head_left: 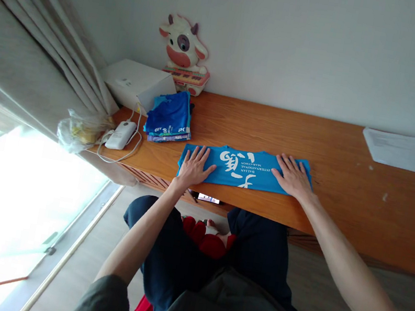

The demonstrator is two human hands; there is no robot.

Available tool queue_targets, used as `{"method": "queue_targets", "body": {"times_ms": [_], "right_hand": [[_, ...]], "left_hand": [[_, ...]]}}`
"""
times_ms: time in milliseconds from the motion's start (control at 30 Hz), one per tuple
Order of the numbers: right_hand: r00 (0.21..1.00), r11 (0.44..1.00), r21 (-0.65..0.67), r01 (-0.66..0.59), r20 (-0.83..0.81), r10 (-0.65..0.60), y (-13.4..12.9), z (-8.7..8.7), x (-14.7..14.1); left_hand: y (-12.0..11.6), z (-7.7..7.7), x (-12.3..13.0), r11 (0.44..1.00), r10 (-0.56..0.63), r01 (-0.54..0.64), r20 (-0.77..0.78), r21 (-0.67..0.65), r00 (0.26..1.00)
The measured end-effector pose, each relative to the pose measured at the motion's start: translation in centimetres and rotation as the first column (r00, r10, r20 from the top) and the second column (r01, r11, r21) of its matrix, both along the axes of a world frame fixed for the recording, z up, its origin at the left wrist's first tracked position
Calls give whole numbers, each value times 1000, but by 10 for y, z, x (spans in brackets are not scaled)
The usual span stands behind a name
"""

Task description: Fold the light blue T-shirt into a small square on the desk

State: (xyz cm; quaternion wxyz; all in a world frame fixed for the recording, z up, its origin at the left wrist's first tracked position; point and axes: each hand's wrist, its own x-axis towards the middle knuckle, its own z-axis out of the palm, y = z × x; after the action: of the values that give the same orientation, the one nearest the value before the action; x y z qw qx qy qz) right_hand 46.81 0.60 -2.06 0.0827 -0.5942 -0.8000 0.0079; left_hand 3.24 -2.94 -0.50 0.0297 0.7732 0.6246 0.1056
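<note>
A blue shirt [244, 171] with white print lies folded into a long strip near the front edge of the wooden table [349, 163]. My left hand [194, 165] rests flat on the strip's left end, fingers spread. My right hand [292, 176] lies flat on its right end, fingers apart. Neither hand grips the cloth.
A stack of folded blue garments [170, 117] sits at the back left beside a white box [135, 84]. A cow-shaped toy [184, 53] stands against the wall. A white charger with cable [121, 134] and a plastic bag [78, 129] lie at the left end. Papers [407, 152] lie far right.
</note>
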Motion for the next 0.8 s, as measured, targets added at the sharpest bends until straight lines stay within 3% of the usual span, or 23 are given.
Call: {"method": "queue_targets", "body": {"times_ms": [333,667,800], "right_hand": [[996,999,25,24,89,-26,-23,0,-7],[995,998,58,22,100,-28,-34,0,-10],[994,998,57,21,107,-27,-33,0,-10]], "left_hand": [[-12,-3,-10,1000,-1,1,0,25,1000],[-22,-6,-22,994,-63,48,149,102,987],[-28,-7,-24,988,-49,15,227,151,973]]}}
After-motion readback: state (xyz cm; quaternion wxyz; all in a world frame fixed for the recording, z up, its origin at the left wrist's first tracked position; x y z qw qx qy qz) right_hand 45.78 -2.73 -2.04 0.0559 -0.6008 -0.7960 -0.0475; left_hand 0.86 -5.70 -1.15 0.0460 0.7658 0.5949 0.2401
